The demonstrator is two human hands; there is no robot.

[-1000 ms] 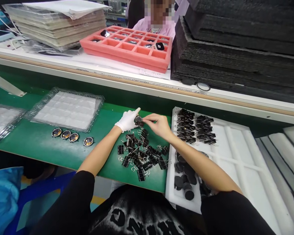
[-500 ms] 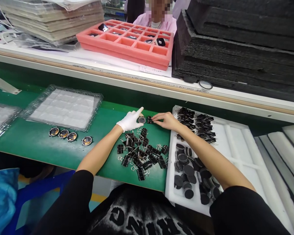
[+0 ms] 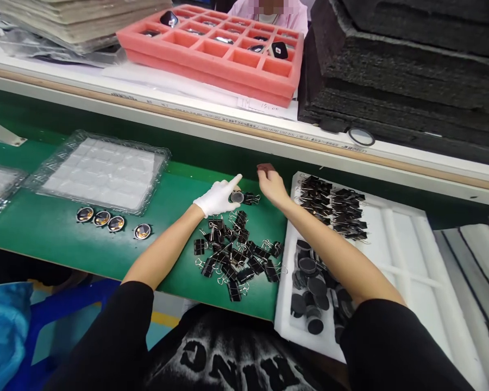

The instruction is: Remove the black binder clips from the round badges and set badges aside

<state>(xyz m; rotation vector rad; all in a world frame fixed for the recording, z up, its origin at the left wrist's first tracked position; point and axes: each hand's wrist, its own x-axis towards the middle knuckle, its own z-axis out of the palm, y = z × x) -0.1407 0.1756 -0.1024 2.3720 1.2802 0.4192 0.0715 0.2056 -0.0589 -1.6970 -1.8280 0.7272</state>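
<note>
My gloved left hand holds a small round part with a dark face and pale rim between thumb and fingers, its index finger pointing away. A black binder clip sits against the right side of that part, wire handles to the right. My bare right hand is apart from the clip, raised above and right of it with fingers curled. A reddish-brown patch shows at its fingertips; I cannot make out what it is. Just below my left hand lies a loose heap of black binder clips.
Several round parts with orange-and-black faces lie at left by a clear plastic tray. At right, a white foam tray holds binder clips and dark discs. A pink foam tray stands on the shelf before a seated person.
My right hand has left the binder clip and moved up and slightly right. The clip stays beside the round part, its handles now showing. The view has tilted slightly downward.
</note>
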